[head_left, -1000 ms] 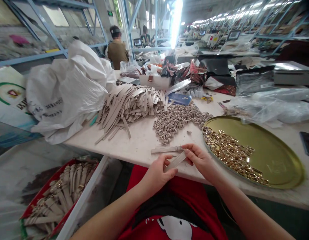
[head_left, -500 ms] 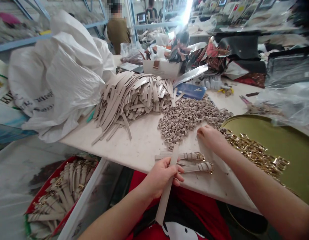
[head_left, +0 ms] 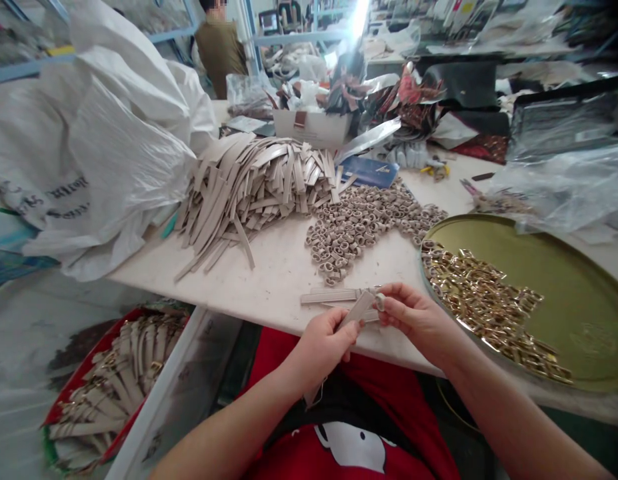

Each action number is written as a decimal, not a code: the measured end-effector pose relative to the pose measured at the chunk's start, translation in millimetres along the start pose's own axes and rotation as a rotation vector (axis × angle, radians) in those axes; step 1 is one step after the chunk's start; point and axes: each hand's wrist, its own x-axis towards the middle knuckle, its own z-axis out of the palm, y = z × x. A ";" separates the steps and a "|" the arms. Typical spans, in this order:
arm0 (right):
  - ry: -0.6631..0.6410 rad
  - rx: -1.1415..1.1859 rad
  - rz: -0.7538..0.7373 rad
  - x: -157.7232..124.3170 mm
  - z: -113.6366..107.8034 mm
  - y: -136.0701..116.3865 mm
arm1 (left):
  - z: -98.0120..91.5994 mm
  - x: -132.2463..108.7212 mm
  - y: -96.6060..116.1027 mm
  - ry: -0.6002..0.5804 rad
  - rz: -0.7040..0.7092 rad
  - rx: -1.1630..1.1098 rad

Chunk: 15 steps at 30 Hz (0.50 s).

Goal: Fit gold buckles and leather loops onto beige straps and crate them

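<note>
A beige leather strap (head_left: 357, 311) is pinched in my left hand (head_left: 325, 340), its upper end pointing toward my other hand. Between the thumb and fingers of my right hand (head_left: 411, 315) is a small beige strap loop (head_left: 380, 303), close to the strap's end; whether they touch I cannot tell. Behind both hands, finished straps (head_left: 329, 296) lie on the table, their buckle ends mostly hidden by my fingers. A heap of the same small loops (head_left: 346, 230) spreads just beyond, and a big pile of loose straps (head_left: 259, 183) lies to its left.
A round gold tray (head_left: 573, 320) with many gold buckles (head_left: 481, 297) stands on the right of the table (head_left: 269, 283). A white sack (head_left: 113, 133) bulges at the left. Below it, a red-rimmed basket (head_left: 133, 427) holds buckled straps. A person (head_left: 221, 50) is in the background.
My right hand has come from the edge of the loop heap to the strap end, now with a loop in its fingers. The strap in my left hand has tilted toward it.
</note>
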 end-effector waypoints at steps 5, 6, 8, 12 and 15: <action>0.019 0.205 0.040 -18.5 9.4 17.8 | 11.2 -14.4 -9.9 -0.048 0.014 0.091; 0.022 0.221 0.041 -21.6 9.4 19.4 | 12.6 -16.8 -11.4 -0.065 0.012 0.116; 0.005 0.227 0.044 -28.0 8.8 22.0 | 13.9 -21.2 -12.2 -0.080 0.017 0.174; -0.027 0.098 0.012 -40.1 7.4 25.7 | 10.2 -28.8 -5.7 -0.147 0.025 0.308; -0.032 -0.045 -0.033 -47.0 7.2 27.3 | 5.8 -33.0 -0.8 -0.206 0.035 0.445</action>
